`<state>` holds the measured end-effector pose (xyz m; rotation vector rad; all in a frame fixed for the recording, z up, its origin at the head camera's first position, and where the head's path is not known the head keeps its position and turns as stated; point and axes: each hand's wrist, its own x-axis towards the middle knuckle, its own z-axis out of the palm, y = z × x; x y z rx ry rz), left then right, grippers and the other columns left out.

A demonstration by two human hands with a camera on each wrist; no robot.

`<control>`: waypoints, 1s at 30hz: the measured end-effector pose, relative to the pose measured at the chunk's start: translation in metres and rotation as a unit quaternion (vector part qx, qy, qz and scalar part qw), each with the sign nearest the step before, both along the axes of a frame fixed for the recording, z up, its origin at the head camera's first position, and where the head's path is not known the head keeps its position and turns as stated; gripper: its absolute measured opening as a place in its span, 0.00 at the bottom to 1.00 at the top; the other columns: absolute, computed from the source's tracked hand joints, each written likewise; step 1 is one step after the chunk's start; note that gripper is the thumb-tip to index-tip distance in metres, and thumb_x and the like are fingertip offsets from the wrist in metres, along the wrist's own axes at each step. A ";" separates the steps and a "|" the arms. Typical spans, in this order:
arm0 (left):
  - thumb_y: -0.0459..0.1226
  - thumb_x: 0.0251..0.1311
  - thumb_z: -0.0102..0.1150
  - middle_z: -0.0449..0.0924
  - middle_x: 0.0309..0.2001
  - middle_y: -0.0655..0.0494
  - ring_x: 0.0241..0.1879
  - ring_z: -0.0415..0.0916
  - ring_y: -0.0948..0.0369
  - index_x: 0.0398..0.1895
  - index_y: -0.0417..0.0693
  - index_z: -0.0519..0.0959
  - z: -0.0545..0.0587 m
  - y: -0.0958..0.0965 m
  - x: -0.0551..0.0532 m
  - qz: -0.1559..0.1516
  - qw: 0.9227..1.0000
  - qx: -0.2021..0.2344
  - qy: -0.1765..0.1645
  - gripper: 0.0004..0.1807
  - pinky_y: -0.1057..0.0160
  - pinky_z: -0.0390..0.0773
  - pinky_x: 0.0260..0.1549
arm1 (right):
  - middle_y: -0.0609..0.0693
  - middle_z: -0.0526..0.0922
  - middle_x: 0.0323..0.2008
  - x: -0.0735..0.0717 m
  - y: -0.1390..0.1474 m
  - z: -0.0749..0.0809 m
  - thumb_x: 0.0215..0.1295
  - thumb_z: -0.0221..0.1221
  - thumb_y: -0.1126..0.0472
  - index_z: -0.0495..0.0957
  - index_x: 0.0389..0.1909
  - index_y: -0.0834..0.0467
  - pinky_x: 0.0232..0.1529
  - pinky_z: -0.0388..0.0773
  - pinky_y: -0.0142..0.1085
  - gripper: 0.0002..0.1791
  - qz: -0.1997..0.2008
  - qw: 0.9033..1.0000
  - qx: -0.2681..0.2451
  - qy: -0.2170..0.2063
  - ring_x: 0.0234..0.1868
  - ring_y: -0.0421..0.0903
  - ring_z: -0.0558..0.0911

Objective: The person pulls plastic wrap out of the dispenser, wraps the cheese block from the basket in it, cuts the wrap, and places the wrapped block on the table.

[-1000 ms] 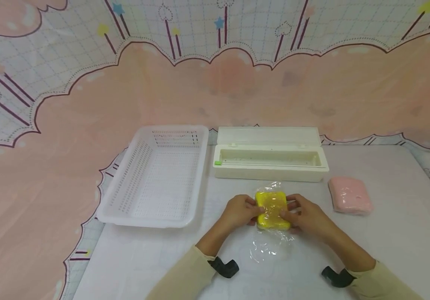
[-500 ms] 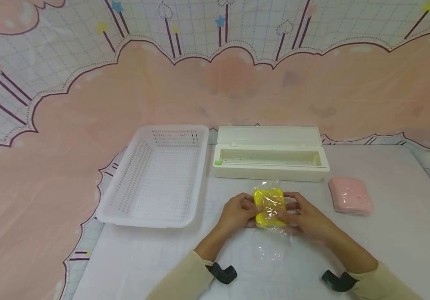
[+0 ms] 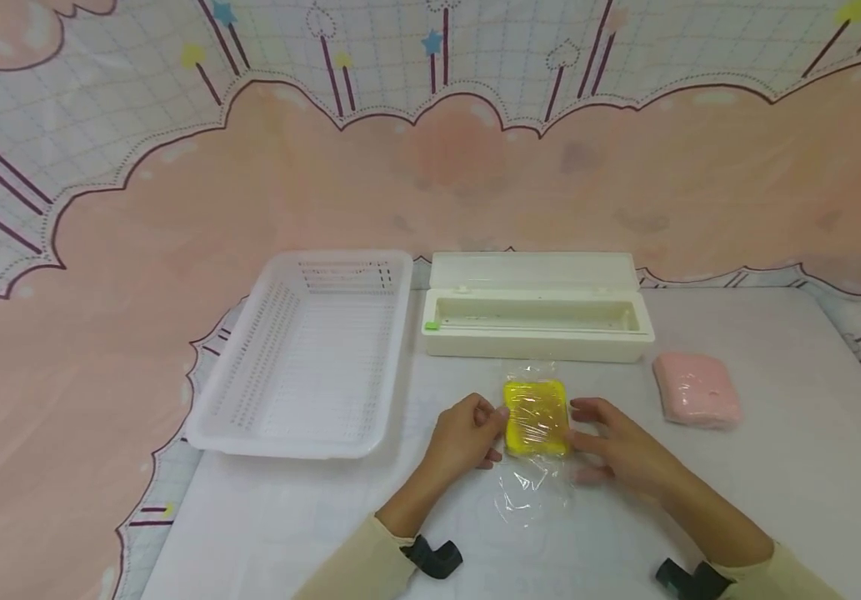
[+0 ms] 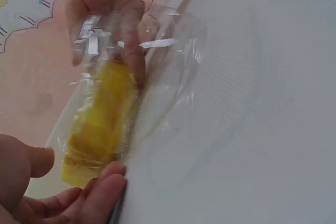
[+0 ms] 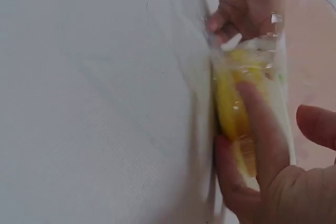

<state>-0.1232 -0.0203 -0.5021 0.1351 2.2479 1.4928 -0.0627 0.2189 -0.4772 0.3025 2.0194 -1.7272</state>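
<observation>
A yellow rounded block (image 3: 536,418) in a clear plastic wrapper lies on the white tabletop, its loose wrapper ends (image 3: 531,492) sticking out front and back. At its left edge my left hand (image 3: 463,437) touches it with thumb and fingers; in the left wrist view the thumb stands apart from the fingers (image 4: 105,184) beside the block. My right hand (image 3: 625,446) is spread at the right edge, thumb near the side. In the right wrist view its extended forefinger (image 5: 260,124) overlaps the yellow block, with the thumb held away.
A pink block (image 3: 696,390) in clear plastic lies to the right. Behind the hands stands a long cream box (image 3: 538,346) with a raised lid and a small green tab. A white perforated basket (image 3: 287,447) is at the left, and a printed cloth (image 3: 505,183) hangs behind.
The yellow block, gripped at both sides and slightly tilted before, now lies straight. Both hands have loosened, and the right hand has spread and drawn a little away to the right.
</observation>
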 end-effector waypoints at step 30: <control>0.24 0.53 0.72 0.81 0.54 0.55 0.48 0.84 0.64 0.42 0.45 0.90 -0.002 -0.020 0.025 -0.173 0.956 0.022 0.235 0.14 0.74 0.81 0.46 | 0.57 0.87 0.43 0.024 -0.001 0.004 0.62 0.71 0.59 0.69 0.67 0.66 0.48 0.84 0.34 0.35 0.048 0.997 -0.054 0.037 0.43 0.46 0.88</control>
